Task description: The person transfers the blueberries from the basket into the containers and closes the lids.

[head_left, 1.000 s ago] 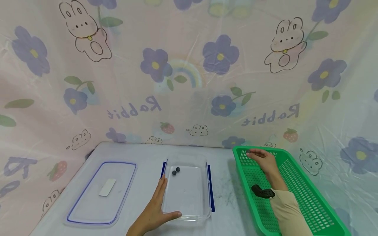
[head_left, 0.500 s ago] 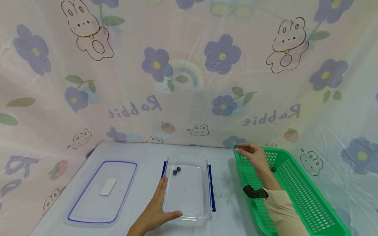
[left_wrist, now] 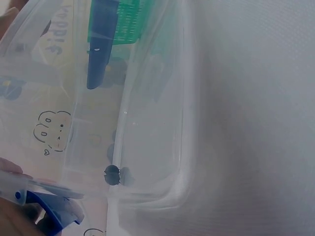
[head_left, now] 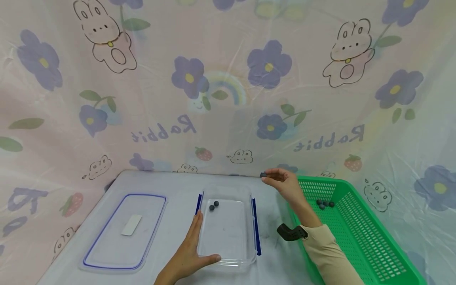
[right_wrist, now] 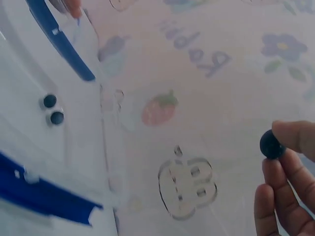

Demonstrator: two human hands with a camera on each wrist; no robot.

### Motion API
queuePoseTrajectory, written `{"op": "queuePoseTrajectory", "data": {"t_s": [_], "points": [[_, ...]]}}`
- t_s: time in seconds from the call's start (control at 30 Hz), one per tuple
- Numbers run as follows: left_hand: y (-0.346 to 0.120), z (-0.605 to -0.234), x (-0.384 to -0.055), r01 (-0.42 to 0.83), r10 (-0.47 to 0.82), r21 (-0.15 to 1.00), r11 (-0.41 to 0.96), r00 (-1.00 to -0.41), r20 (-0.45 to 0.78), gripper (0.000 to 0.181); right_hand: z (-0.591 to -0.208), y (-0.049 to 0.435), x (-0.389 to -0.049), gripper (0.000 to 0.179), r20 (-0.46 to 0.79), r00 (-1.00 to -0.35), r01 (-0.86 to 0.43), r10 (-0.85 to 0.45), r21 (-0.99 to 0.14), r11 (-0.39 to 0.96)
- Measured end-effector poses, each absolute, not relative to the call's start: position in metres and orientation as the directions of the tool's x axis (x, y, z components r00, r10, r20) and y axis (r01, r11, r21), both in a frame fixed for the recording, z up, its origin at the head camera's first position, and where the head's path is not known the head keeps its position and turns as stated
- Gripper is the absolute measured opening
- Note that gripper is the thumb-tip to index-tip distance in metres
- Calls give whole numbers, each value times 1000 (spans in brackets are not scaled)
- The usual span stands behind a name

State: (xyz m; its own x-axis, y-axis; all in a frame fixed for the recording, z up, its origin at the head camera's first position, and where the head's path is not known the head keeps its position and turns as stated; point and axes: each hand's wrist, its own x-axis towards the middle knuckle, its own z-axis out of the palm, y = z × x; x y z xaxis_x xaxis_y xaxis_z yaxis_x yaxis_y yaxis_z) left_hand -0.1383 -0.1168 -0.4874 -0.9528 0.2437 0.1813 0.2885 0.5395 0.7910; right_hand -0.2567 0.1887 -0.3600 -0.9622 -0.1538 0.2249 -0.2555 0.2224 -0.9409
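A clear plastic food container (head_left: 228, 233) with blue side clips stands in the middle of the table. Two blueberries, one of them the front blueberry (head_left: 211, 208), lie near its back left corner. My left hand (head_left: 187, 251) rests along the container's left side, fingers extended, thumb over the front rim. Between thumb and fingertips, my right hand (head_left: 287, 188) pinches a single blueberry (right_wrist: 269, 144). That hand is held above the table, behind and right of the container. Several blueberries (head_left: 322, 206) lie in the back of the green basket (head_left: 379, 223).
On the left lies a clear lid (head_left: 110, 251) with a blue seal and a white label (head_left: 132, 225). The green basket takes up the table's right side. A printed curtain (head_left: 228, 114) hangs behind and at both sides.
My right hand has moved left with the blueberry, out of the basket and past its rim. Several blueberries in the basket have come into view. The left hand has stayed in place.
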Motion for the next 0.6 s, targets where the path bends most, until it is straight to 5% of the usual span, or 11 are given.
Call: {"op": "queuePoseTrajectory", "data": {"t_s": [0.6], "points": [[-115, -487, -139, 246, 226, 800, 547, -964, 142, 124, -382, 113, -261, 27, 150, -957, -203, -246, -958, 204]]}}
